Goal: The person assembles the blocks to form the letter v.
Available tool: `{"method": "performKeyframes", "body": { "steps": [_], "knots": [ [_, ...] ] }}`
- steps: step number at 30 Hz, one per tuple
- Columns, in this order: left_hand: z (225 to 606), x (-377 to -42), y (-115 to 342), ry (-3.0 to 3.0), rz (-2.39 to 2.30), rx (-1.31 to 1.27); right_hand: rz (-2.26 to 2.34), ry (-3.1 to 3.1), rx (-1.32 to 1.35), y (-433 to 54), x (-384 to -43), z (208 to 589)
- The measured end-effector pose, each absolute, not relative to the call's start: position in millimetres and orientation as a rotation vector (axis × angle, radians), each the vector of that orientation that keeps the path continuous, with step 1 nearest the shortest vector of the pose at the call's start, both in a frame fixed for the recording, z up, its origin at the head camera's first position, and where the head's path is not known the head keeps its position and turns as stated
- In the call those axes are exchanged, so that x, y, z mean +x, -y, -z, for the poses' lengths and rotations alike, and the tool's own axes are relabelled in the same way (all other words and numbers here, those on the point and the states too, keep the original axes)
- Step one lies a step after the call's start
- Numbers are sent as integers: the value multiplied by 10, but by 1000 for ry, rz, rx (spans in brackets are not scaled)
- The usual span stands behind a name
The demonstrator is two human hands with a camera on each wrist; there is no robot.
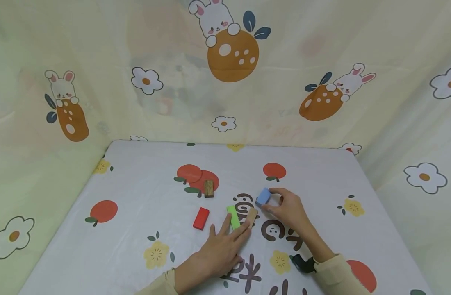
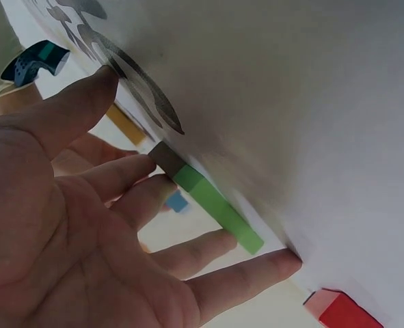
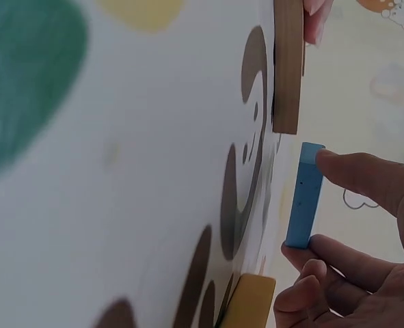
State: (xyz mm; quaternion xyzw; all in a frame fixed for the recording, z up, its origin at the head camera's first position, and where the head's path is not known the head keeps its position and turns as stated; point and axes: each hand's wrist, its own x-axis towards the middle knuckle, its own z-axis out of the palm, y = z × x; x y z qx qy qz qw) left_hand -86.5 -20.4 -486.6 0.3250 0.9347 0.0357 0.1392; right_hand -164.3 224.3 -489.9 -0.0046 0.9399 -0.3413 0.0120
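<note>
My right hand [image 1: 288,209] pinches a blue block [image 1: 263,197] between thumb and fingers; in the right wrist view the blue block [image 3: 305,195] is held by its two ends. Straight fingers of my left hand [image 1: 223,248] rest at a green block [image 1: 233,217] and a light wooden block [image 1: 252,216]. In the left wrist view the green block [image 2: 219,208] appears end to end with the shaded wooden block [image 2: 166,157]. A yellow block [image 3: 248,302] lies near my right hand in the right wrist view; the head view hides it.
A red block [image 1: 201,218] lies left of the green one. Farther back is a dark brown wood-grain block [image 1: 208,189]. The white tablecloth [image 1: 137,176] has printed fruit, flowers and characters. A patterned curtain [image 1: 174,110] rises behind the table and at both sides.
</note>
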Motion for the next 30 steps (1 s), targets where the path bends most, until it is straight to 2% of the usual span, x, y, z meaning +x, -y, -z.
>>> {"method": "performKeyframes", "body": {
  "steps": [30],
  "knots": [
    [4861,-869,196,-2698,-60,935,1003,-2894,-72,-2123,-1657,4943]
  ]
}}
